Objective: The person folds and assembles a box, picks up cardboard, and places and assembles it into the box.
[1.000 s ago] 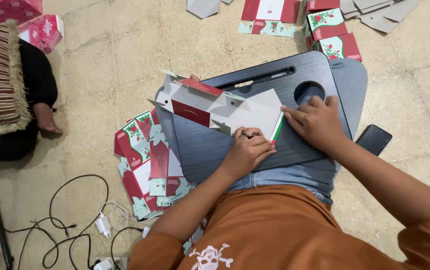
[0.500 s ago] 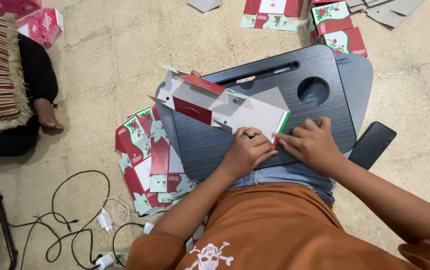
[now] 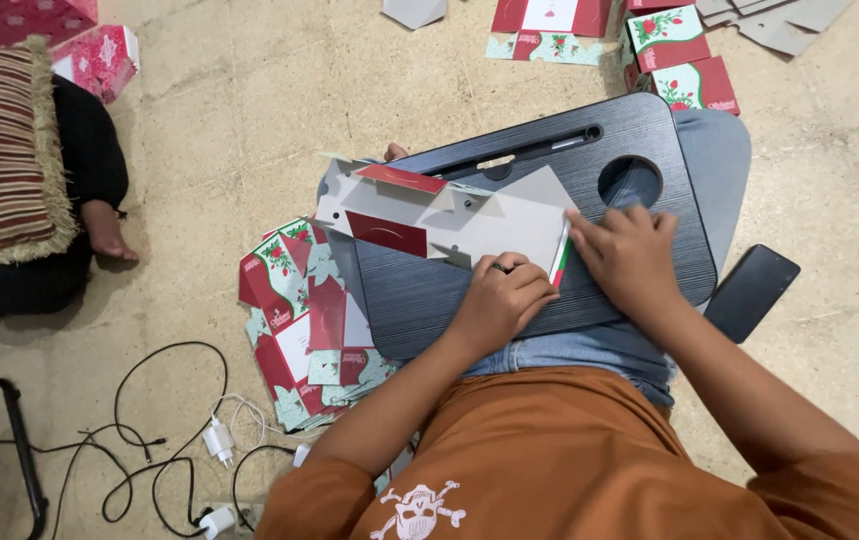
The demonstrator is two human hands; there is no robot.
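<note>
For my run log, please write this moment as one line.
left hand: presses grey cardboard blank | right hand: on blank's right edge | support: dark lap desk | nearby: black phone
</note>
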